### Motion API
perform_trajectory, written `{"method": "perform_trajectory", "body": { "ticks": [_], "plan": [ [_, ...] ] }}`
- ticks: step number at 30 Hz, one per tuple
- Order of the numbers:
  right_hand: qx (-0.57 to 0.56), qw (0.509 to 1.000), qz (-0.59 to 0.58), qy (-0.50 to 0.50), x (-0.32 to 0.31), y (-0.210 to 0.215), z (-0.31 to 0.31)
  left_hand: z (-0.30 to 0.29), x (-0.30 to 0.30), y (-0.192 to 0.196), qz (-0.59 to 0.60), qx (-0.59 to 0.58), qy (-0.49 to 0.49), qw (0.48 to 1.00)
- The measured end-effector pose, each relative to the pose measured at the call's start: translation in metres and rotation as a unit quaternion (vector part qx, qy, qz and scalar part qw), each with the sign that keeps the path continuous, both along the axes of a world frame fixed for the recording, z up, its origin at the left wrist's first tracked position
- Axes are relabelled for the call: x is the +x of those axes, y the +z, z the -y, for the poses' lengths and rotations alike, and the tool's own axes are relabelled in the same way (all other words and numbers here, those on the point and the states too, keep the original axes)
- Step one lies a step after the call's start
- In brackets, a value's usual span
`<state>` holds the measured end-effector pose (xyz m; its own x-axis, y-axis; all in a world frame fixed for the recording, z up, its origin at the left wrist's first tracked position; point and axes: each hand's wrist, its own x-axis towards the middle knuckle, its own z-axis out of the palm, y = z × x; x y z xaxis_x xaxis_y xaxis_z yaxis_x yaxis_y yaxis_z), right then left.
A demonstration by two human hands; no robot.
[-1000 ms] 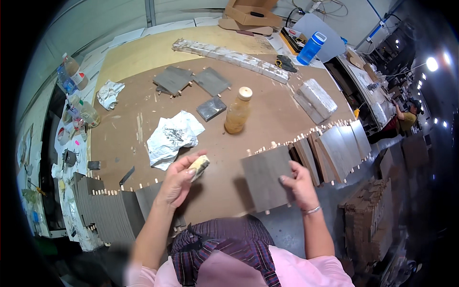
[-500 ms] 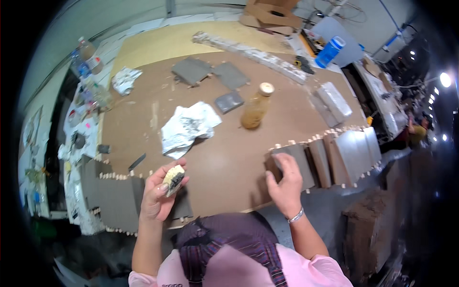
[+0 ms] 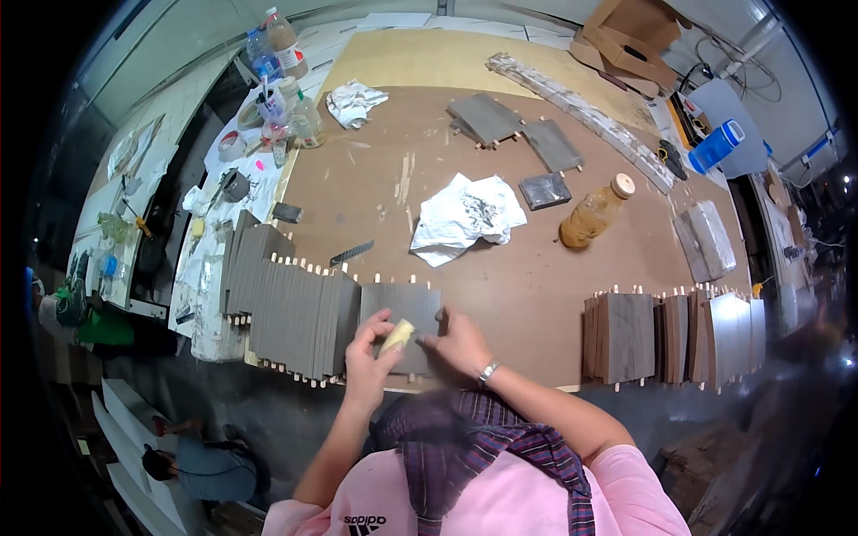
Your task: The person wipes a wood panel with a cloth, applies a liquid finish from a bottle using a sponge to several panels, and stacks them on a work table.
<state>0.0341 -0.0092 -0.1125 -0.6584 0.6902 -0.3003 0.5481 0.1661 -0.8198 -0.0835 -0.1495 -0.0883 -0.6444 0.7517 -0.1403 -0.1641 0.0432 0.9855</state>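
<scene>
1. Head view: the left hand point(image 3: 368, 350) has its fingers curled shut around a small pale yellow block point(image 3: 397, 337), pressing it on a grey tile point(image 3: 402, 323).
2. That one tile lies flat at the near edge of the brown desk point(image 3: 500, 268), roughly square, no clear long axis.
3. Right hand point(image 3: 458, 339) rests fingers spread on the tile's right part, gripping nothing.
4. Left of it stands one row of grey tiles point(image 3: 295, 313); right, another row point(image 3: 670, 335); counts are unclear.

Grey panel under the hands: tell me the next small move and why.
Probably rub the yellowish pad in the left hand across the grey panel. The pad already lies on the panel, and the right hand presses on it beside the stacked panels, which should keep it from sliding.
</scene>
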Motion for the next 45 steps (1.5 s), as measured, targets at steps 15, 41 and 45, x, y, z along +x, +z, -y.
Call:
{"method": "perform_trajectory", "body": {
  "ticks": [15,41,45],
  "plan": [
    [-0.232,0.96,-0.119,-0.102,0.015,0.003,-0.014,-0.014,0.001,0.001,0.152,0.102,-0.013,0.983],
    [-0.458,0.751,-0.407,-0.246,0.126,0.064,-0.053,-0.091,0.01,0.042,0.055,-0.015,-0.077,0.995],
    [-0.523,0.68,-0.463,-0.221,0.127,0.066,-0.05,-0.081,-0.011,-0.008,-0.019,-0.105,-0.102,0.989]
  ]
}}
